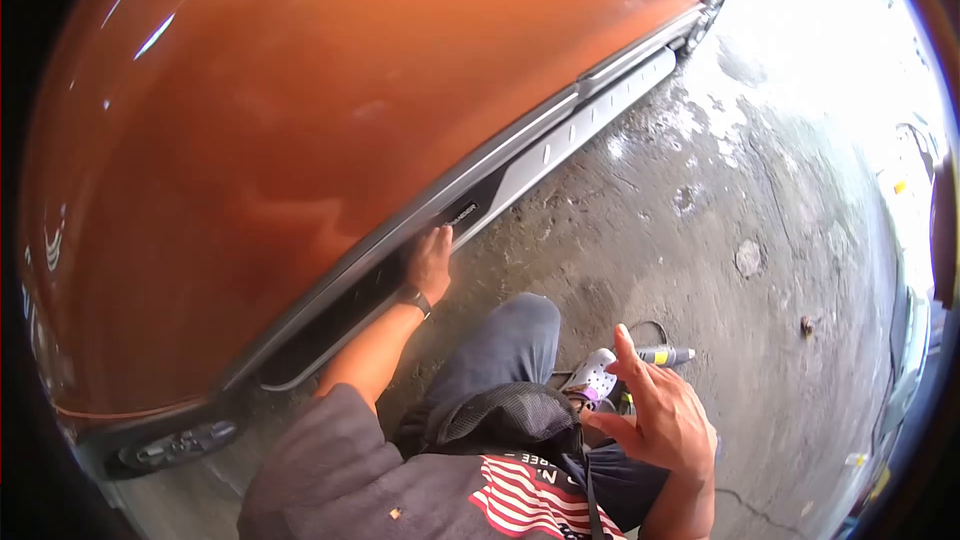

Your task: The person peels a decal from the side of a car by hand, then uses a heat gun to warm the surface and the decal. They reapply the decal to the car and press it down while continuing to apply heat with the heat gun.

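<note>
The left hand's (430, 265) fingers touch the side step (514, 186), which runs toward two o'clock; whether they grip, I cannot tell. At four o'clock, the right hand (660, 420) splays.

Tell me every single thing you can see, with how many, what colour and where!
Car: 1, orange, upper left
Wheel: 1, grey and dark, lower left
Side step: 1, grey and black, along the car's lower edge
Nameplate: 1, black with pale letters, on the step
Floor: 1, grey, middle and right
Tool: 1, grey, black and yellow, beside the clog
Blurry things: too unclear to count, mixed colours, right edge
Clog: 1, white, on the foot
Trousers: 1 pair, dark blue, legs
Shirt: 1, dark, striped print, bottom
Wristband: 1, black, left wrist
Left hand: 1, bare, on the step
Right hand: 1, bare, raised, open
</note>
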`<action>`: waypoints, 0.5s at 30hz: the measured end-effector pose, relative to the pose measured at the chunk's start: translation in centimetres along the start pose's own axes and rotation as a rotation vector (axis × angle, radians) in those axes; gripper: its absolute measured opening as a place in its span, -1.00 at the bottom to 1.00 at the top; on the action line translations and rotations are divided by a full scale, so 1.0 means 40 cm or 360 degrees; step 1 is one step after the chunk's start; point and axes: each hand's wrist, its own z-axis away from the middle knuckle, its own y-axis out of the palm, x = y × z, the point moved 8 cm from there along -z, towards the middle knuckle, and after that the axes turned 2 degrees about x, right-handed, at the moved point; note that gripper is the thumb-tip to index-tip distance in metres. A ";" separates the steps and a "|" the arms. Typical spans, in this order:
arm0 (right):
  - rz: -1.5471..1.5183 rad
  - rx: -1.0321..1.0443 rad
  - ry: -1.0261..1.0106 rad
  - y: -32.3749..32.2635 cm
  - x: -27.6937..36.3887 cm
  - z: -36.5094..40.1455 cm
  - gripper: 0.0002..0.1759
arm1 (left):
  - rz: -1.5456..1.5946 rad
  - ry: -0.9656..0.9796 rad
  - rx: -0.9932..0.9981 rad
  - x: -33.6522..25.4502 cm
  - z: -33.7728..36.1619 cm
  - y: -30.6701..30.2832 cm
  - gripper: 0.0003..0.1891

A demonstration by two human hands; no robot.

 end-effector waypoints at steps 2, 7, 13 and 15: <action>-0.0031 -0.0014 0.0084 -0.012 -0.013 0.020 0.08 | -0.0045 0.0115 -0.0004 -0.030 -0.001 -0.008 -0.33; -0.0046 -0.0306 -0.0016 -0.092 -0.038 0.067 0.05 | 0.0046 0.0244 0.0161 -0.099 -0.142 0.039 -0.13; -0.0072 -0.0296 0.0041 -0.113 -0.036 0.087 0.06 | -0.0019 0.0176 0.0354 -0.066 -0.144 -0.004 -0.09; -0.0073 -0.0258 0.0059 -0.109 -0.037 0.089 0.06 | -0.0040 0.0259 0.0287 -0.079 -0.128 -0.037 -0.11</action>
